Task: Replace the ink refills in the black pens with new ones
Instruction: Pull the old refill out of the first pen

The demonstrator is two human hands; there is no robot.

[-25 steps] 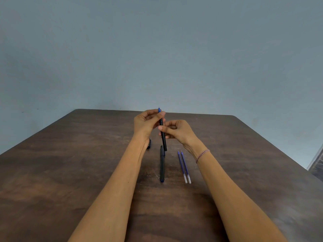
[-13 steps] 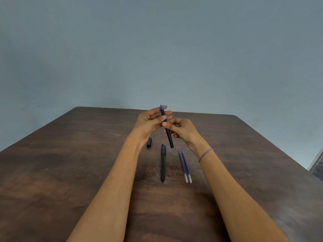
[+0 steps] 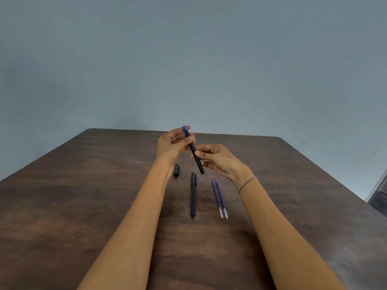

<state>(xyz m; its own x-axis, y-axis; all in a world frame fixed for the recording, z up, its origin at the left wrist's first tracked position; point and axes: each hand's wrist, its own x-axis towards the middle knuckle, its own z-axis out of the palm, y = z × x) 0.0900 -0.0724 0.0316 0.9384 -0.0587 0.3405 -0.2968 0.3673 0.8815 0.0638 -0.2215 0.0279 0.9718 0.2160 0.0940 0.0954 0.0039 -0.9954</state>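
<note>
An uncapped black pen [image 3: 193, 150] with a blue tip is held tilted above the table, tip up and away. My left hand [image 3: 172, 145] pinches its upper part near the tip. My right hand [image 3: 217, 158] pinches the lower half of the barrel. Its black cap [image 3: 176, 170] lies on the table below my left wrist. A second, capped black pen [image 3: 193, 194] lies lengthwise on the table between my arms. Two blue ink refills [image 3: 219, 198] lie side by side to the right of it.
A dark brown wooden table [image 3: 83, 195] fills the lower view, its far edge against a plain grey-blue wall. A dark object [image 3: 379, 197] shows at the right edge beyond the table.
Both hands have lifted slightly with the pen, and the pen has tilted so that its lower end points more to the right. The cap on the table has come into full view.
</note>
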